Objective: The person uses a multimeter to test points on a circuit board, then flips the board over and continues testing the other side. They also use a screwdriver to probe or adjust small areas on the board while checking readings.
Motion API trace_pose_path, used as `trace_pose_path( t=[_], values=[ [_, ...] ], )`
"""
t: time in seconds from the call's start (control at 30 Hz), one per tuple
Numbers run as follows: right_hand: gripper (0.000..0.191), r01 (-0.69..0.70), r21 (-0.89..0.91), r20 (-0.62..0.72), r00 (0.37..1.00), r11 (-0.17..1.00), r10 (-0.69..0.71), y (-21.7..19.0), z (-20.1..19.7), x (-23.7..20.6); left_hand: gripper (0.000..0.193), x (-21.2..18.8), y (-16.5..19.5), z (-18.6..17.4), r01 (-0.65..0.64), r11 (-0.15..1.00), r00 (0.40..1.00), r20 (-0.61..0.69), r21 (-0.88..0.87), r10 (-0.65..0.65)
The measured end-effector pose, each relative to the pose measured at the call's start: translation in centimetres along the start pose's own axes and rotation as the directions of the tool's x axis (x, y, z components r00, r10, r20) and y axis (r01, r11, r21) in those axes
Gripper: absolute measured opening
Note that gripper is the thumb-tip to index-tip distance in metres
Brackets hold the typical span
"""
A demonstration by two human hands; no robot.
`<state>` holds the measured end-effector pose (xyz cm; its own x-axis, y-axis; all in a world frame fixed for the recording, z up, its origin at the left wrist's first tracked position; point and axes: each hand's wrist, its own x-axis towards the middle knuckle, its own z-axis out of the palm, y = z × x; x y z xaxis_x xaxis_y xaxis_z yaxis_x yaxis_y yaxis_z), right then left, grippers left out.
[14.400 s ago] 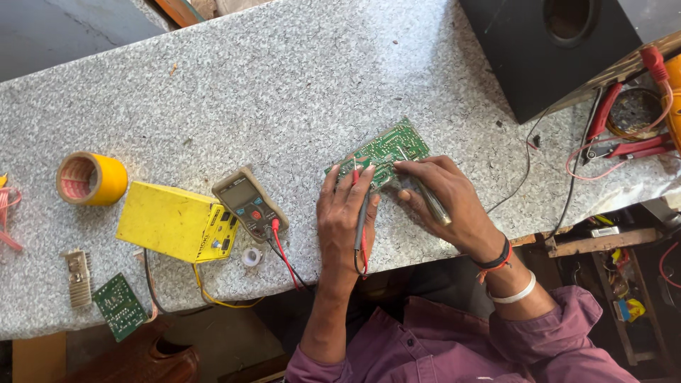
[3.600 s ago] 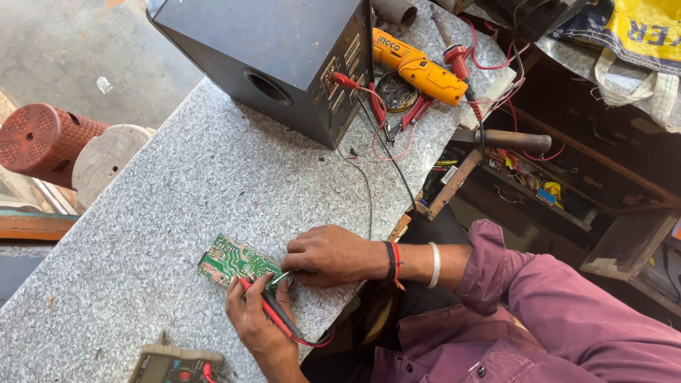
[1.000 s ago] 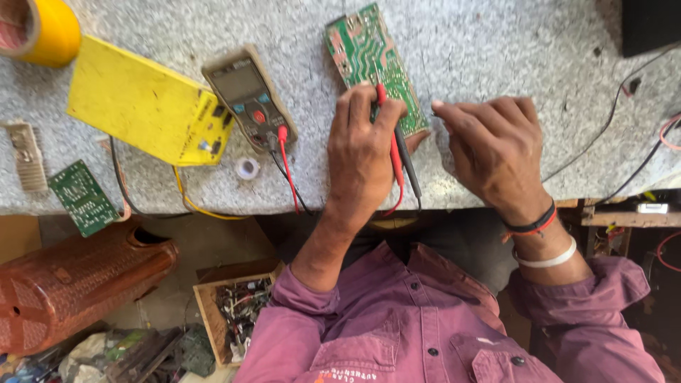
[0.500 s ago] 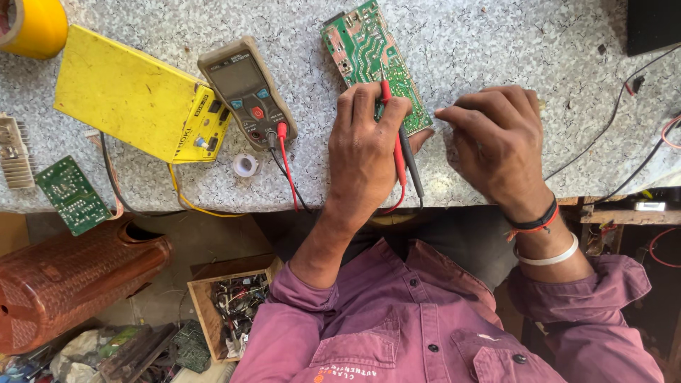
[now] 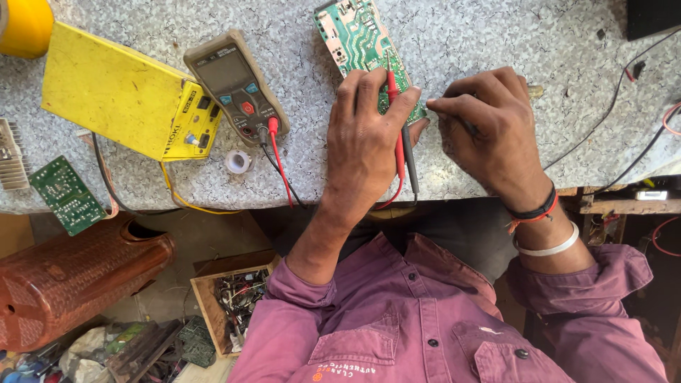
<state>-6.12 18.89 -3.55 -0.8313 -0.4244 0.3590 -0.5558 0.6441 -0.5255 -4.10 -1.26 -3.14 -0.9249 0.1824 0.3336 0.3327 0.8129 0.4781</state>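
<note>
Fingers (image 5: 369, 92) of the left hand (image 5: 365, 152) were clamped on two meter probes, the red probe (image 5: 392, 89) and the black probe (image 5: 410, 159), their tips pressed down on the near end of the green circuit board (image 5: 355, 35). Half a second before, the right hand (image 5: 493, 135) had hovered loosely beside the board; now its thumb and forefinger were pinched together on something thin at the board's near right edge, too small to make out, so the work seemed to have gone from steadying to a finer touch at that edge. Going by size, the grey speckled counter (image 5: 496, 28) carried everything; the yellow box (image 5: 113, 92) lay far to the left, the brown multimeter (image 5: 234, 81) just beside it with the red and black leads running from it to the left hand, and the board stood tilted between meter and right hand, partly under the left fingers. A smaller green board (image 5: 67, 195) hung over the counter's near edge, and a little white ring (image 5: 237, 162) lay below the meter.
</note>
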Motion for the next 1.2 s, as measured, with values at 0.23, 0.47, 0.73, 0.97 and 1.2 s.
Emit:
trace_pose_path(
  t=[0.23,0.47,0.73,0.97,1.2],
  values=[
    [0.022,-0.011,-0.017,0.006,1.0,1.0,0.011,-0.11,0.09,-0.32,0.042,-0.13,-0.09,0.12,-0.016,1.0,1.0,-0.018,0.007,0.016],
    [0.026,-0.018,0.009,-0.003,1.0,1.0,0.018,-0.26,-0.03,-0.37,0.041,0.02,-0.06,0.05,-0.022,1.0,0.999,-0.029,0.011,0.022],
    [0.02,-0.061,0.045,0.004,0.998,0.997,0.061,-0.42,0.22,0.23,0.042,0.07,-0.08,0.17,-0.014,1.0,1.0,-0.02,0.021,0.014],
    [0.022,-0.051,0.025,0.004,0.999,0.998,0.051,-0.55,0.05,-0.24,0.041,0.04,0.13,0.14,-0.005,1.0,1.0,-0.029,0.012,0.006],
    [0.017,-0.07,0.021,-0.003,0.998,0.997,0.07,-0.7,0.26,-0.31,0.04,0.03,0.02,0.3,-0.011,1.0,1.0,-0.024,0.019,0.012]
  ],
)
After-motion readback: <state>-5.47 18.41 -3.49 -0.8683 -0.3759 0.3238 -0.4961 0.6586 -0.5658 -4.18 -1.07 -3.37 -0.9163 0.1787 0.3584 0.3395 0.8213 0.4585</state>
